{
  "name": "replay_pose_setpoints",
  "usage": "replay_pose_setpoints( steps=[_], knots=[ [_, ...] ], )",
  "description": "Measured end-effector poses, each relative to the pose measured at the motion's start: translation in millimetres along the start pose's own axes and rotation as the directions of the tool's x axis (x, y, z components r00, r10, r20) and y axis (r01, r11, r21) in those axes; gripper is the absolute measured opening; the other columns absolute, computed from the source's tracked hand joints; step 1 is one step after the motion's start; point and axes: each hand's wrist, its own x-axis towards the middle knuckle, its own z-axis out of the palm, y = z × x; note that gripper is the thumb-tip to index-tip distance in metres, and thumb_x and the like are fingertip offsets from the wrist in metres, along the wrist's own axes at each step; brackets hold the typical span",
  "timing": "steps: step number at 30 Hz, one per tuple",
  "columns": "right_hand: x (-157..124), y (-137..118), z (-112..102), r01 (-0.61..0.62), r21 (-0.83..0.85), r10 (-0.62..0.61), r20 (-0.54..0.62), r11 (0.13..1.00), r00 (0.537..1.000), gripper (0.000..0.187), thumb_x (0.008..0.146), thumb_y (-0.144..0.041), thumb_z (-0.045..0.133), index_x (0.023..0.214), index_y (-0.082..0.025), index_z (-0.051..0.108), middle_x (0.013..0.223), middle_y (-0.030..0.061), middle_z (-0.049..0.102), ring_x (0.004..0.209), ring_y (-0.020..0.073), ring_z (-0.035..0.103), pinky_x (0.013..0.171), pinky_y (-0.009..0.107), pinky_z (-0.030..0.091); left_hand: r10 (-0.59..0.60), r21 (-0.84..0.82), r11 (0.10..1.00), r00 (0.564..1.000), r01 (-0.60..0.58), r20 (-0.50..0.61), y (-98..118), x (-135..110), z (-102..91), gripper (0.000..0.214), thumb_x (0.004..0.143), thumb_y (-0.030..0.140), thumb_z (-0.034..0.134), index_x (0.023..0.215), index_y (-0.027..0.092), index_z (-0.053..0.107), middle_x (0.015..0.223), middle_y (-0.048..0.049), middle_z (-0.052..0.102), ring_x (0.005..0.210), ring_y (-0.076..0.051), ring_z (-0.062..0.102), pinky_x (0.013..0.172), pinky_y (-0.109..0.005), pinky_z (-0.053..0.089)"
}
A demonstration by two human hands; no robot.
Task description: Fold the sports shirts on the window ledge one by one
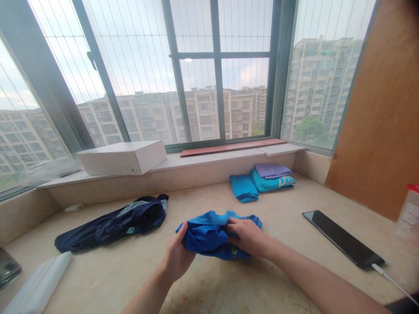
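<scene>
A bunched blue garment (206,235) is held between both hands, just above the stone counter. My left hand (178,255) grips its left end, thumb on top and the other fingers hidden underneath. At the right part, my right hand (247,235) has its fingers closed into the cloth folds. A small yellow mark shows on the lower right of the fabric. To the left lies a crumpled dark navy garment (114,226). Behind, on the right, rest a folded teal cloth (244,188) and a turquoise garment (266,182) with a folded purple cloth (272,170) on top.
A black phone (342,237) with a white cable (393,281) lies at right, near a red-lidded clear container (407,213). A white box (122,157) and a reddish board (232,147) rest on the window ledge. White folded sheeting (41,283) sits front left.
</scene>
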Motion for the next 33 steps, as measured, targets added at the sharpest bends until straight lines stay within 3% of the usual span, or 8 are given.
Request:
replay_pose_setpoints(
  steps=[5, 8, 11, 15, 18, 22, 26, 33],
  knots=[
    [6.2, 12.5, -15.5, -0.095, -0.012, 0.09, -0.224, 0.995, 0.971, 0.034, 0.102, -0.04, 0.043, 0.093, -0.023, 0.071, 0.094, 0.0072, 0.073, 0.087, 0.023, 0.068, 0.077, 0.031, 0.049, 0.187, -0.113, 0.972, 0.967, -0.208, -0.174, 21.6, 3.1, 3.1, 0.039, 0.098, 0.042, 0.049, 0.101, 0.013, 0.076, 0.099, -0.0109, 0.079, 0.114, -0.031, 0.068, 0.106, -0.044, 0.049],
    [10.5, 28.4, -29.6, -0.194, 0.244, 0.292, -0.479, 0.95, 0.828, 0.042, 0.101, -0.051, 0.04, 0.099, -0.02, 0.068, 0.082, 0.0073, 0.071, 0.074, 0.0236, 0.067, 0.07, 0.033, 0.052, 0.271, -0.142, 0.931, 0.899, -0.336, -0.345, 37.9, 5.8, 5.2, 0.046, 0.103, 0.041, 0.039, 0.1, 0.012, 0.074, 0.094, -0.0107, 0.079, 0.106, -0.029, 0.072, 0.101, -0.043, 0.053],
    [14.1, 47.0, -43.4, -0.2, 0.562, 0.544, -0.551, 0.803, 0.633, 0.046, 0.097, -0.059, 0.04, 0.106, -0.019, 0.063, 0.069, 0.0047, 0.067, 0.058, 0.0227, 0.064, 0.056, 0.033, 0.053, 0.369, -0.063, 0.891, 0.797, -0.45, -0.478, 45.2, 10.8, 2.5, 0.042, 0.104, 0.034, 0.036, 0.1, 0.013, 0.073, 0.088, -0.0085, 0.078, 0.091, -0.024, 0.075, 0.091, -0.039, 0.058],
    [17.3, 68.1, -48.6, -0.12, 0.656, 0.617, -0.61, 0.745, 0.497, 0.043, 0.094, -0.048, 0.045, 0.121, -0.016, 0.058, 0.109, 0.0153, 0.07, 0.09, 0.0265, 0.071, 0.077, 0.041, 0.059, 0.449, 0.106, 0.878, 0.728, -0.467, -0.518, 39.8, 17.8, -7.6, 0.029, 0.101, 0.029, 0.046, 0.105, 0.016, 0.071, 0.075, -0.0027, 0.075, 0.064, -0.015, 0.07, 0.066, -0.025, 0.058],
    [15.3, 73.3, -38.6, -0.172, 0.445, 0.439, -0.611, 0.879, 0.659, 0.045, 0.09, -0.042, 0.054, 0.127, -0.019, 0.06, 0.131, 0.0166, 0.062, 0.123, 0.0296, 0.06, 0.104, 0.049, 0.048, 0.473, 0.218, 0.88, 0.731, -0.422, -0.493, 32.3, 21.2, -15.1, 0.026, 0.092, 0.029, 0.063, 0.113, 0.017, 0.071, 0.074, 0.0003, 0.072, 0.057, -0.011, 0.064, 0.058, -0.019, 0.051],
    [6.0, 67.4, -16.8, -0.188, 0.095, 0.206, -0.257, 0.978, 0.944, 0.051, 0.084, -0.046, 0.066, 0.129, -0.022, 0.063, 0.138, 0.0153, 0.059, 0.138, 0.0324, 0.046, 0.117, 0.056, 0.031, 0.514, 0.373, 0.85, 0.738, -0.372, -0.437, 24.4, 22.8, -19.9, 0.049, 0.076, 0.025, 0.079, 0.124, 0.019, 0.066, 0.082, 0.0001, 0.072, 0.069, -0.013, 0.068, 0.067, -0.02, 0.051],
    [0.0, 62.2, -5.0, -0.213, -0.019, 0.212, -0.035, 0.977, 0.977, 0.051, 0.085, -0.045, 0.067, 0.132, -0.024, 0.063, 0.132, 0.0135, 0.064, 0.13, 0.0323, 0.054, 0.113, 0.056, 0.035, 0.567, 0.523, 0.777, 0.748, -0.349, -0.344, 19.7, 20.0, -15.1, 0.062, 0.075, 0.028, 0.08, 0.133, 0.022, 0.06, 0.091, -0.002, 0.073, 0.082, -0.016, 0.069, 0.077, -0.024, 0.053],
    [6.6, 52.3, -7.1, -0.282, 0.048, 0.286, -0.1, 0.958, 0.953, 0.035, 0.086, -0.02, 0.062, 0.119, -0.017, 0.071, 0.115, 0.0133, 0.072, 0.111, 0.0294, 0.065, 0.1, 0.045, 0.049, 0.485, 0.52, 0.777, 0.865, -0.355, -0.133, 10.3, 6.3, 9.6, 0.077, 0.069, 0.017, 0.086, 0.139, 0.024, 0.057, 0.117, -0.0065, 0.072, 0.115, -0.023, 0.065, 0.103, -0.027, 0.046]
  ],
)
